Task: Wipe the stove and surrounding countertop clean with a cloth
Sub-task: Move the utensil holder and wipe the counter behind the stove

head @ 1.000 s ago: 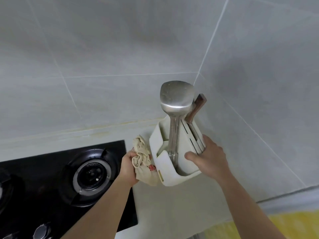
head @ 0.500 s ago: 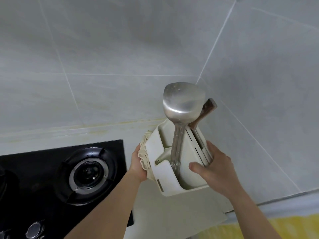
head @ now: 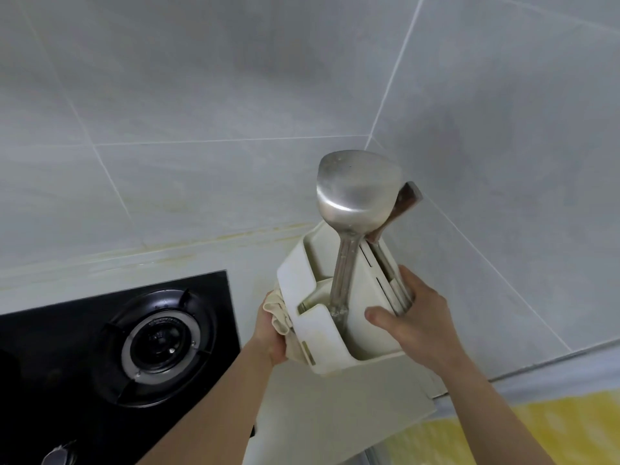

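Cream utensil holder point(head: 322, 333) — steel spatula point(head: 355, 193), wooden handle point(head: 406, 203) inside.

- The black glass gas stove point(head: 84, 330) lies at 9 o'clock of the cream plastic utensil holder point(head: 322, 333).
- A steel spatula point(head: 355, 199) stands in the holder, a brown-handled knife point(head: 404, 204) at its 3 o'clock.
- The beige cloth point(head: 276, 313) sits between stove and holder.
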